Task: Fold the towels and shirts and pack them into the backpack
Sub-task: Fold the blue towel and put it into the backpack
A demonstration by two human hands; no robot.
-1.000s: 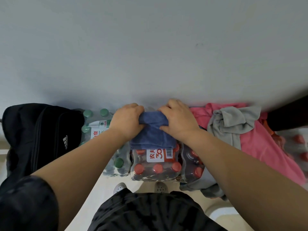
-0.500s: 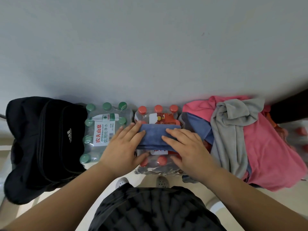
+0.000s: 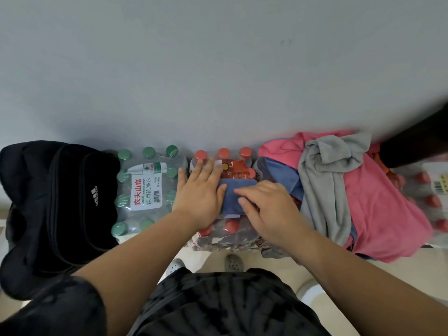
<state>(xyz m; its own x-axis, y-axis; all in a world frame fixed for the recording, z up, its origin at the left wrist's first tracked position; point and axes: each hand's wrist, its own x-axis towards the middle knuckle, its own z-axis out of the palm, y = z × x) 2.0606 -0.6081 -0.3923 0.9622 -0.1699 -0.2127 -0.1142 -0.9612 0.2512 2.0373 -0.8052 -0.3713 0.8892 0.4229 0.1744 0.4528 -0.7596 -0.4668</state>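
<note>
Folded blue towel (image 3: 236,196) is lying on top of the pack of red-capped bottles (image 3: 228,230), mid-view, close against the gray wall (image 3: 218,69). The pack is acting as the surface here.

Both hands are resting on the towel.
- Left hand (image 3: 198,192) is lying palm down over the towel's left end. Its fingers (image 3: 206,169) are straight and slightly spread, with the tips reaching past the cloth toward the back row of 3 red caps.
- Right hand (image 3: 266,209) is pressing on the towel's right half from the near side. Its fingers (image 3: 247,192) are straight, held close together and pointing left across the cloth.

The pack of green-capped bottles (image 3: 145,190) is standing just left of the red-capped pack, the 2 touching. It is carrying a white label with red characters.

The black backpack (image 3: 55,202) is lying at the far left, touching the green-capped pack, with a white logo facing up. Whether its zip is open cannot be told.

Right of the towel, a pile of unfolded clothes is lying against the wall:
- A blue garment (image 3: 281,175) is sitting just beside the right hand.
- A gray garment (image 3: 324,190) is draping over the blue one.
- A pink shirt (image 3: 380,209) is spreading out to the right, partly under the gray garment.

Another bottle pack (image 3: 434,202) with red caps is showing at the right edge, beyond the pink shirt.

On the pale floor (image 3: 278,270), the tips of 2 shoes, a white shoe (image 3: 175,265) and a gray shoe (image 3: 234,263), are showing just below the red-capped pack.
</note>
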